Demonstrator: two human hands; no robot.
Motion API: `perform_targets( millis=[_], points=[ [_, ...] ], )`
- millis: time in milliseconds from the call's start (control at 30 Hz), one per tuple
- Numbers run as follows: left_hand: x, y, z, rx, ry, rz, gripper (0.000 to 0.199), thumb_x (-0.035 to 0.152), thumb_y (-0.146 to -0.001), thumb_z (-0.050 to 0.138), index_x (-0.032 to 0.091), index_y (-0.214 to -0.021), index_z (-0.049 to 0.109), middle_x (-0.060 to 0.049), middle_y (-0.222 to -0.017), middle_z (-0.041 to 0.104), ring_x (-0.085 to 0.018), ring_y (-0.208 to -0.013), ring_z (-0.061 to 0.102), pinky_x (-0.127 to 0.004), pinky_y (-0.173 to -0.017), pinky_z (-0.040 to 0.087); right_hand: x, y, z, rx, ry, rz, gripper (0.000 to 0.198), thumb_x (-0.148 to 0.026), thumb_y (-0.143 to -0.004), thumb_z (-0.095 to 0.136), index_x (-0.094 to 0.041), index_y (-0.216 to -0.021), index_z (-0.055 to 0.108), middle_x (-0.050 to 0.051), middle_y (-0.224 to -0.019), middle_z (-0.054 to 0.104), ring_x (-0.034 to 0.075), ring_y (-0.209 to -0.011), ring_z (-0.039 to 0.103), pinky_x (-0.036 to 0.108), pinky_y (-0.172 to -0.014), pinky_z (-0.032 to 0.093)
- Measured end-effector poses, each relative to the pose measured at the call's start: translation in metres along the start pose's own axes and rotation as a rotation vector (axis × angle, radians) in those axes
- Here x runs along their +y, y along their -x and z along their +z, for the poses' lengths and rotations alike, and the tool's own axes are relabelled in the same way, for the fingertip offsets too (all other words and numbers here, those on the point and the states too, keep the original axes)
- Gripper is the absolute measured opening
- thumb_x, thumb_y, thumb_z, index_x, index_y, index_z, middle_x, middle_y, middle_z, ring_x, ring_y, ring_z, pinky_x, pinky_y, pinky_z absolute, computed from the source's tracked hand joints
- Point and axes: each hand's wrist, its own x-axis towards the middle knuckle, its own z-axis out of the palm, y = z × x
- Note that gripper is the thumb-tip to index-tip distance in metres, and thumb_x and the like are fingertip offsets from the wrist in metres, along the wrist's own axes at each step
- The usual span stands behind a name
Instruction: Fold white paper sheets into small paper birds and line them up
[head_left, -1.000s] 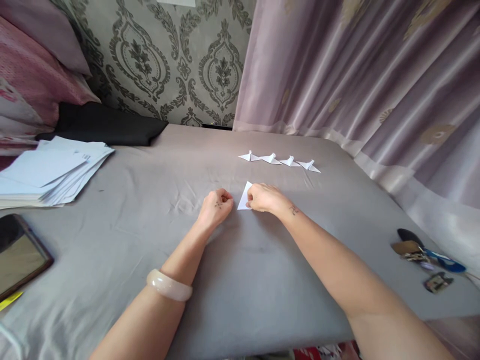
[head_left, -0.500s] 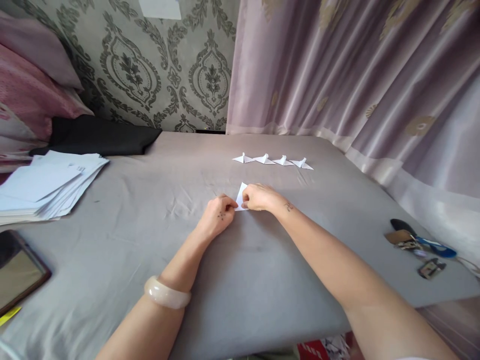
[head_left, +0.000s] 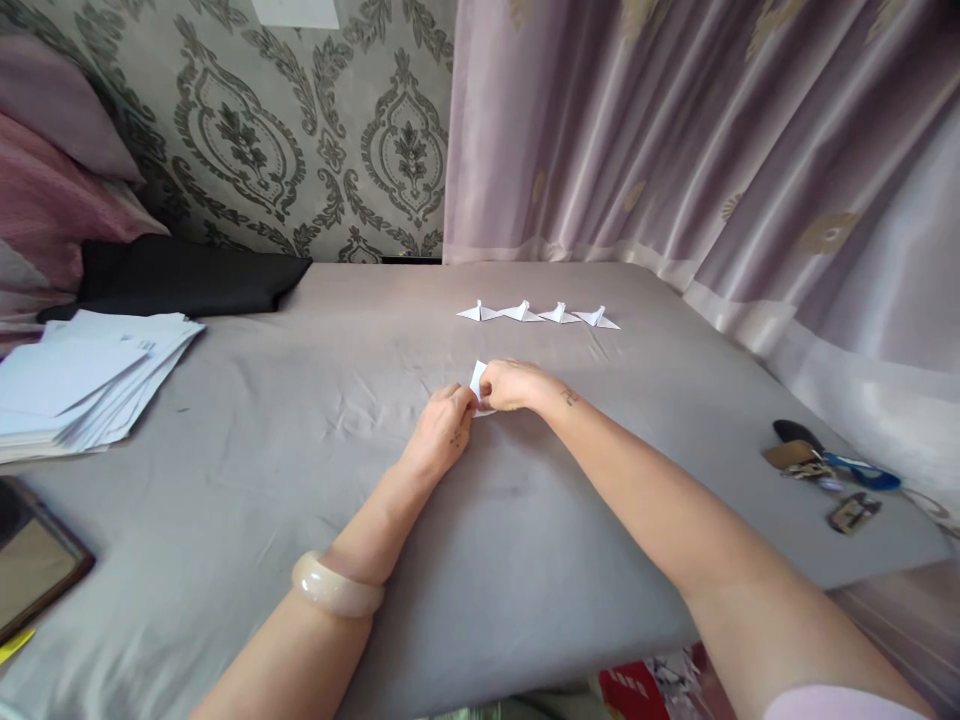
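Note:
A small piece of white paper lies between my hands at the middle of the grey cloth surface. My left hand is closed on its left edge, thumb and fingers pinched together. From the right, my right hand grips the same paper with curled fingers, covering most of it. A narrow upper corner and a thin lower edge are what show. Beyond the hands, several folded white paper figures stand side by side in a row.
At the left is a stack of white paper, with a black folded cloth behind it. A dark-framed tablet-like object lies nearer. Keys and a small metal nail clipper-like item lie at right. A curtain hangs behind.
My left hand has moved in closer to my right hand and turned inward. Less of the paper shows between them. The whole view has shifted slightly.

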Motion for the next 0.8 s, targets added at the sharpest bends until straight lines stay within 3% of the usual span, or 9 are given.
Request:
perform_targets(
  millis=[100,167,200,233,300,333,433,533,800],
  points=[
    [-0.005,0.000,0.004,0.010,-0.013,0.118,0.024,0.008,-0.090,0.043,0.017,-0.090,0.065,-0.007,-0.092,0.065,-0.020,-0.089,0.061,-0.030,-0.081,0.049,0.007,0.003,-0.002,0.000,-0.052,-0.034,0.013,-0.024,-0.075,0.061,-0.018,-0.076,0.073,0.006,-0.075,0.070,0.017,-0.068,0.062,0.025,-0.057,0.038],
    [-0.005,0.002,0.004,0.005,-0.029,0.156,0.026,0.007,-0.091,0.043,0.016,-0.092,0.067,-0.008,-0.096,0.066,-0.020,-0.091,0.062,-0.030,-0.083,0.049,0.015,0.009,0.001,0.079,-0.132,-0.092,0.020,-0.028,-0.081,0.054,-0.021,-0.083,0.072,0.002,-0.080,0.071,0.015,-0.071,0.062,0.023,-0.060,0.040],
    [-0.003,0.002,0.003,-0.006,-0.040,0.160,0.027,0.007,-0.091,0.042,0.016,-0.094,0.068,-0.009,-0.098,0.067,-0.021,-0.093,0.061,-0.030,-0.084,0.049,0.020,0.013,0.004,0.159,-0.186,-0.129,0.023,-0.030,-0.084,0.050,-0.024,-0.091,0.071,0.000,-0.088,0.071,0.014,-0.077,0.062,0.022,-0.064,0.041],
    [-0.001,0.003,0.001,-0.022,-0.055,0.159,0.029,0.007,-0.092,0.041,0.016,-0.096,0.069,-0.009,-0.099,0.067,-0.021,-0.094,0.061,-0.030,-0.084,0.049,0.025,0.017,0.010,0.354,-0.307,-0.170,0.024,-0.029,-0.085,0.048,-0.023,-0.091,0.071,0.000,-0.091,0.071,0.014,-0.081,0.062,0.022,-0.068,0.042],
    [0.004,0.005,-0.004,-0.062,-0.091,0.146,0.032,0.007,-0.092,0.040,0.015,-0.100,0.070,-0.010,-0.102,0.067,-0.022,-0.096,0.061,-0.031,-0.083,0.050,0.034,0.025,0.026,0.678,-0.473,-0.111,0.022,-0.029,-0.084,0.048,-0.021,-0.084,0.068,0.000,-0.084,0.071,0.015,-0.079,0.062,0.024,-0.070,0.042],
    [0.007,0.006,-0.007,-0.082,-0.114,0.140,0.033,0.007,-0.092,0.039,0.015,-0.102,0.070,-0.010,-0.102,0.067,-0.022,-0.096,0.061,-0.030,-0.081,0.050,0.038,0.029,0.036,0.746,-0.520,-0.056,0.021,-0.029,-0.084,0.048,-0.020,-0.082,0.067,0.000,-0.079,0.070,0.015,-0.075,0.062,0.024,-0.068,0.043],
    [0.012,0.008,-0.011,-0.126,-0.191,0.139,0.034,0.005,-0.092,0.040,0.016,-0.105,0.070,-0.009,-0.102,0.067,-0.022,-0.096,0.060,-0.029,-0.077,0.051,0.044,0.034,0.070,0.716,-0.582,0.061,0.019,-0.026,-0.082,0.049,-0.020,-0.079,0.067,0.000,-0.068,0.067,0.015,-0.065,0.060,0.026,-0.064,0.043],
    [0.012,0.009,-0.010,-0.122,-0.254,0.158,0.035,0.005,-0.091,0.041,0.018,-0.105,0.070,-0.007,-0.102,0.067,-0.021,-0.094,0.060,-0.028,-0.074,0.051,0.043,0.033,0.093,0.703,-0.573,0.056,0.023,-0.019,-0.081,0.050,-0.020,-0.090,0.071,0.004,-0.088,0.070,0.016,-0.074,0.063,0.027,-0.071,0.045],
    [0.008,0.011,-0.005,-0.086,-0.315,0.231,0.039,0.004,-0.092,0.037,0.020,-0.111,0.067,-0.006,-0.101,0.065,-0.019,-0.088,0.056,-0.026,-0.071,0.048,0.039,0.032,0.099,0.717,-0.547,-0.023,0.029,-0.014,-0.082,0.050,-0.020,-0.099,0.072,0.005,-0.096,0.069,0.016,-0.079,0.064,0.027,-0.074,0.047]
  ],
)
